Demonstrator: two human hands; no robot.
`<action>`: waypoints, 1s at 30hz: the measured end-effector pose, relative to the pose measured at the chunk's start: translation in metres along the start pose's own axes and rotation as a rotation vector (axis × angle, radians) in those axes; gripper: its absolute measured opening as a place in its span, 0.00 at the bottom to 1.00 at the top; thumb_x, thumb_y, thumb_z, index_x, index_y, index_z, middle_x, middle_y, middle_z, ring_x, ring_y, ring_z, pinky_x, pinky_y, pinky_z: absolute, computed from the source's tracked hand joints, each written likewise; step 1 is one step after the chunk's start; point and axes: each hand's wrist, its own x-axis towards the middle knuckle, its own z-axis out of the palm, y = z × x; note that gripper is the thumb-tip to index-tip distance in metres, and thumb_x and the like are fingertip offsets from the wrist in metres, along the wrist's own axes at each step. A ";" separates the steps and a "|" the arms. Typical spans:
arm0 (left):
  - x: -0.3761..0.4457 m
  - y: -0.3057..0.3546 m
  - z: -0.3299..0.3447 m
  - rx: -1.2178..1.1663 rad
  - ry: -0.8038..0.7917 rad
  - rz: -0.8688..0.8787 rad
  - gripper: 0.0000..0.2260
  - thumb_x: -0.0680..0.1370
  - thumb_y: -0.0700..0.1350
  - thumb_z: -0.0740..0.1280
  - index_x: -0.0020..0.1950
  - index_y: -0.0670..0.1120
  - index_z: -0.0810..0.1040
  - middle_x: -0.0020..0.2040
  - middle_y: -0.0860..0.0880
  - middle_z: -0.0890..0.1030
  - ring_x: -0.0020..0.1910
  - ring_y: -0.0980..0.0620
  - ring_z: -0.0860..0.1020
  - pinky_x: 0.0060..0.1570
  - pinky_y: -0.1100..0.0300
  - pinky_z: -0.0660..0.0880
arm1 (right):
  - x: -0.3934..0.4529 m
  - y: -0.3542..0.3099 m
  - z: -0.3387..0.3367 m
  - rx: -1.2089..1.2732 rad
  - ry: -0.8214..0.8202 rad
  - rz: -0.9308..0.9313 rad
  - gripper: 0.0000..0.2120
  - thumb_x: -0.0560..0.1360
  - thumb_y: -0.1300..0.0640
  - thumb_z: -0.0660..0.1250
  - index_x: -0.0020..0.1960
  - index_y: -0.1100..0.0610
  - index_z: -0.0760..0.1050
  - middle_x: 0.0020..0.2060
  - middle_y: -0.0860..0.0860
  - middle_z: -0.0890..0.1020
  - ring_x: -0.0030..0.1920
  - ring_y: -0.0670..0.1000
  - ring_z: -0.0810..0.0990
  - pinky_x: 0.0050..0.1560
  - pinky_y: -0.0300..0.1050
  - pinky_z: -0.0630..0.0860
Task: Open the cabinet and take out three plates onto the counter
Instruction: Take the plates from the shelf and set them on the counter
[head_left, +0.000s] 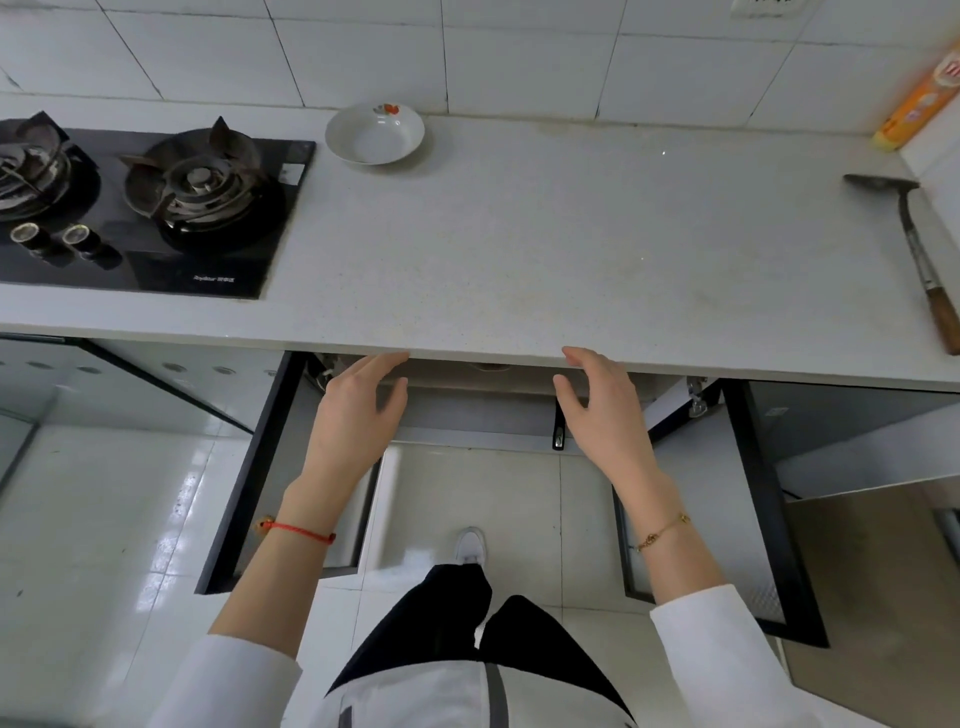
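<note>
Reaching under the counter's (519, 249) front edge, the left hand (358, 410) and right hand (602, 410) are spread open and empty. Both cabinet doors (249, 467) stand swung wide. One white plate (375, 133) sits at the counter's back edge beside the gas stove (156, 208); judging by that, two remain inside, unseen.

one white plate (374, 133) with a red floral mark, upright on the counter (519, 249); cabinet doors (249, 467) swung open below.

gas hob (156, 208) | front edge | small white brand mark, illegible
</note>
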 end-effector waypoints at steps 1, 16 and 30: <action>-0.002 -0.002 0.008 -0.006 0.001 0.002 0.15 0.79 0.41 0.64 0.66 0.47 0.76 0.60 0.50 0.80 0.60 0.56 0.76 0.60 0.68 0.69 | -0.002 0.006 0.003 0.002 -0.001 0.000 0.18 0.80 0.53 0.60 0.68 0.55 0.69 0.63 0.48 0.76 0.65 0.48 0.70 0.63 0.37 0.62; 0.001 -0.111 0.189 0.002 0.062 0.017 0.15 0.79 0.41 0.63 0.65 0.46 0.77 0.61 0.50 0.80 0.60 0.53 0.77 0.60 0.62 0.71 | -0.001 0.160 0.146 0.010 -0.003 -0.005 0.17 0.79 0.54 0.61 0.67 0.54 0.70 0.61 0.48 0.77 0.64 0.49 0.70 0.60 0.34 0.60; 0.070 -0.259 0.378 0.037 0.160 0.109 0.16 0.78 0.42 0.64 0.66 0.45 0.77 0.61 0.48 0.80 0.51 0.47 0.80 0.53 0.64 0.72 | 0.083 0.315 0.310 0.003 0.151 -0.127 0.17 0.79 0.54 0.62 0.66 0.57 0.70 0.61 0.52 0.77 0.63 0.51 0.73 0.62 0.39 0.66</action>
